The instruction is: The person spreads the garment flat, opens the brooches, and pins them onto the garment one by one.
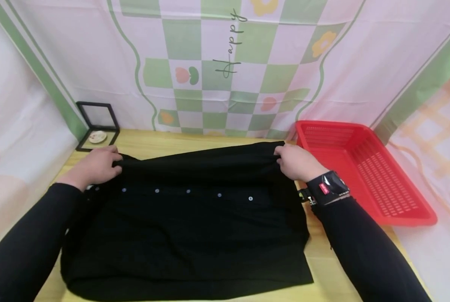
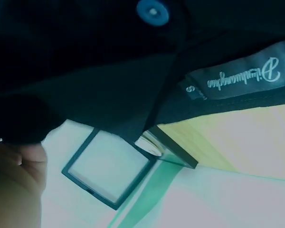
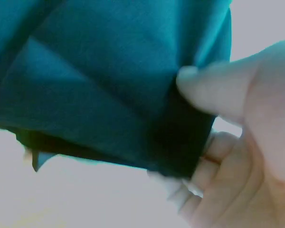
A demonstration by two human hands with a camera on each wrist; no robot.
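A black button-up shirt (image 1: 187, 235) lies sideways across the table, its row of pale buttons running left to right. My left hand (image 1: 99, 164) grips its far edge at the left, by the collar end. In the left wrist view a collar label (image 2: 242, 76) and a blue-looking button (image 2: 153, 12) show on the cloth. At the far right corner my right hand (image 1: 297, 161) pinches the fabric. The right wrist view shows the thumb (image 3: 213, 88) on top of the cloth (image 3: 109, 85) and the fingers curled beneath it. The far edge is held up between both hands.
A red plastic basket (image 1: 402, 184) stands at the right, close beside my right forearm. At the back left is a black-framed stand (image 1: 98, 115) with a small round disc (image 1: 97, 136). A checked curtain (image 1: 217, 50) hangs behind the wooden table (image 1: 164, 138).
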